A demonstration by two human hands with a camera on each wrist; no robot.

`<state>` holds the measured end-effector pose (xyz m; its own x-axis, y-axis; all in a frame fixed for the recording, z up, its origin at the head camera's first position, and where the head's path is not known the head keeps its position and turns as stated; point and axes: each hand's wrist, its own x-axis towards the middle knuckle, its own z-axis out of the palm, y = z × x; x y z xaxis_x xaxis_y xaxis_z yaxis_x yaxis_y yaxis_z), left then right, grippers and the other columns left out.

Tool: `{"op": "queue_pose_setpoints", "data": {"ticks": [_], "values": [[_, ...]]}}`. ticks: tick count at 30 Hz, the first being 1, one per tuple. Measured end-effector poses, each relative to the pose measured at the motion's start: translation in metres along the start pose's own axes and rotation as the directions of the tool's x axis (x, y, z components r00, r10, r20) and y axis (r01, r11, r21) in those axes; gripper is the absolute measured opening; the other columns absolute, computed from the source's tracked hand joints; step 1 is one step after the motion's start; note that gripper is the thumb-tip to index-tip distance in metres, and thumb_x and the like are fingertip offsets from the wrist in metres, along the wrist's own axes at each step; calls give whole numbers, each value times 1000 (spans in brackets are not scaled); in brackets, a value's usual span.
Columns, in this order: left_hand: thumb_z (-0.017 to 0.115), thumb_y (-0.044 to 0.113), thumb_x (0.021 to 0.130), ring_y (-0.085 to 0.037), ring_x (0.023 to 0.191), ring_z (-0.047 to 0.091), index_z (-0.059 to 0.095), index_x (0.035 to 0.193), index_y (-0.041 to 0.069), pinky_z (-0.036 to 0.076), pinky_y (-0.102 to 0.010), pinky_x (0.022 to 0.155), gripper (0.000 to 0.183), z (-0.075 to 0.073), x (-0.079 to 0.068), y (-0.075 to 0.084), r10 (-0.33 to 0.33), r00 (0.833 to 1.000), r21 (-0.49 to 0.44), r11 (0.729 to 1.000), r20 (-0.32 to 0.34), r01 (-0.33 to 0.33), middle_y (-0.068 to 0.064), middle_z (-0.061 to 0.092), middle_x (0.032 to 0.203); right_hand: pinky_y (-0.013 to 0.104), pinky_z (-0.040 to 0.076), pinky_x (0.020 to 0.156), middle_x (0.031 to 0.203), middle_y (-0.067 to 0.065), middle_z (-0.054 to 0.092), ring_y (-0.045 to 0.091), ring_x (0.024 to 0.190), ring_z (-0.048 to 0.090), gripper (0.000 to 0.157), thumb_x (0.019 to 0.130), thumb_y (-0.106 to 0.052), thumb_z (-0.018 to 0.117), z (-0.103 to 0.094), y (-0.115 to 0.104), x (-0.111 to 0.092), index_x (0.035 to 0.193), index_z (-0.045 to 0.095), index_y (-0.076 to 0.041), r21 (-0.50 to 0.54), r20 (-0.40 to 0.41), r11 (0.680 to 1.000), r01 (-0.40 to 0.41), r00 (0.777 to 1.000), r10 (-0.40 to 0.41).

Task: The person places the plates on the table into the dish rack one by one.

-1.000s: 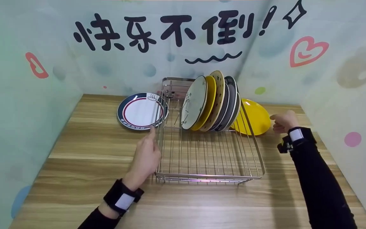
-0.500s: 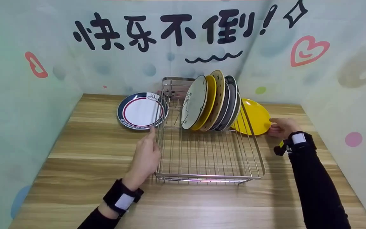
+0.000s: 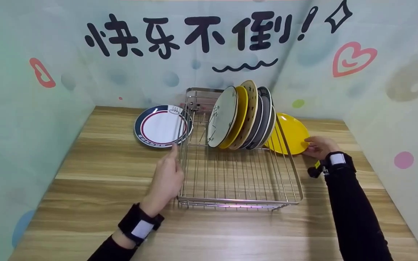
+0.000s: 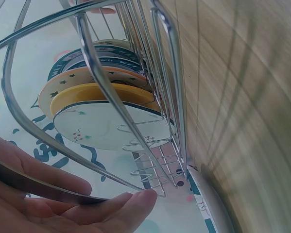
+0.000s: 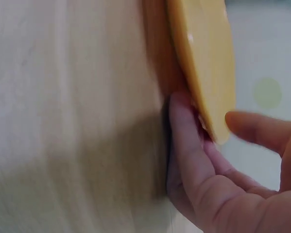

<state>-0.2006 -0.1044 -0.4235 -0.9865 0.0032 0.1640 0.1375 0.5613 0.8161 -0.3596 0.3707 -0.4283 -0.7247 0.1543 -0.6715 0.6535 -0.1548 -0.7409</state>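
Observation:
My left hand [image 3: 167, 177] grips the left rim of a wire dish rack [image 3: 240, 199], and in the left wrist view its fingers [image 4: 130, 208] and thumb lie on either side of the flat metal band. Beyond the rack's right side, a yellow plate [image 3: 293, 134] lies at the back of the table. My right hand [image 3: 323, 145] pinches that plate's right edge. In the right wrist view the thumb [image 5: 257, 127] is over the rim and the fingers are under it. The rack's side wires partly cover the plate's left part.
Several plates stand on edge at the rack's back, a white one [image 3: 222, 117] leftmost, then yellow and star-patterned ones. A white plate with a dark blue rim [image 3: 160, 127] lies left of the rack. Printed cloth walls [image 3: 394, 119] close in the back and sides of the wooden table.
My right hand has moved from beside the yellow plate onto its right edge, fingers going under and thumb over. The left hand has stayed on the rack.

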Motion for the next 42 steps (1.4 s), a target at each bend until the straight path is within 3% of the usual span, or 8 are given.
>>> {"op": "queue_pose_setpoints", "data": {"ticks": [3, 11, 16, 20, 23, 27, 31, 42], "values": [[46, -16, 88, -37, 138, 33, 20, 150, -6, 29, -41, 112, 68, 0, 0, 0, -3, 1000, 1, 1000, 6, 3, -28, 30, 151, 29, 51, 92, 95, 9, 46, 14, 75, 55, 8, 96, -6, 56, -2, 1, 1, 100, 50, -2, 2, 10, 1000, -26, 1000, 26], [46, -16, 88, -38, 137, 33, 23, 149, -7, 31, -41, 111, 65, 0, 1, 0, 15, 1000, 16, 1000, -11, -14, -27, 32, 149, 32, 49, 95, 95, 10, 54, 19, 80, 61, 15, 99, -7, 55, -5, 0, 0, 111, 48, -2, 15, 62, 999, -37, 997, 36], [44, -16, 89, -37, 136, 35, 23, 148, -9, 31, -41, 111, 64, 0, 0, -1, 39, 999, 5, 999, -17, -39, -28, 34, 148, 34, 50, 94, 84, 13, 64, 22, 78, 66, 3, 98, 0, 55, -7, 0, 0, 98, 57, 2, 46, 115, 998, -42, 993, 37], [44, -15, 90, -36, 137, 34, 22, 148, -9, 31, -39, 111, 63, 0, 1, -1, 37, 999, -8, 999, -8, -37, -28, 33, 148, 33, 50, 94, 78, 16, 67, 25, 76, 69, 14, 97, 6, 53, -8, 0, -1, 84, 61, 4, 78, 138, 993, -92, 987, 81], [44, -15, 91, -35, 117, 54, 21, 149, -8, 37, -38, 108, 63, 0, 1, -1, 25, 1000, -20, 1000, -3, -25, -27, 31, 150, 31, 48, 95, 77, 18, 67, 27, 76, 70, 12, 96, 7, 51, -8, -1, 0, 86, 58, 5, 118, 130, 984, -136, 984, 121], [45, -15, 90, -32, 104, 58, 21, 150, -7, 40, -37, 106, 65, 1, 0, 0, 18, 1000, -22, 1000, 0, -18, -27, 30, 150, 31, 47, 96, 76, 18, 66, 27, 76, 69, 7, 95, 10, 52, -6, -1, 2, 98, 51, 4, 142, 102, 980, -143, 986, 129], [44, -16, 90, -34, 126, 47, 20, 150, -7, 38, -38, 108, 66, 1, 0, 0, 11, 1000, -23, 1000, 4, -11, -27, 31, 150, 31, 47, 96, 75, 19, 66, 26, 75, 68, 9, 95, 10, 51, -6, 0, 1, 101, 48, 4, 139, 99, 980, -142, 987, 129], [45, -16, 89, -34, 130, 43, 22, 149, -8, 34, -39, 110, 65, 1, 0, 0, 21, 1000, -11, 1000, -7, -21, -29, 33, 149, 32, 48, 96, 74, 15, 64, 22, 70, 65, 8, 95, 12, 47, -5, 1, 2, 99, 47, 5, 86, 101, 992, -88, 992, 79]]}}
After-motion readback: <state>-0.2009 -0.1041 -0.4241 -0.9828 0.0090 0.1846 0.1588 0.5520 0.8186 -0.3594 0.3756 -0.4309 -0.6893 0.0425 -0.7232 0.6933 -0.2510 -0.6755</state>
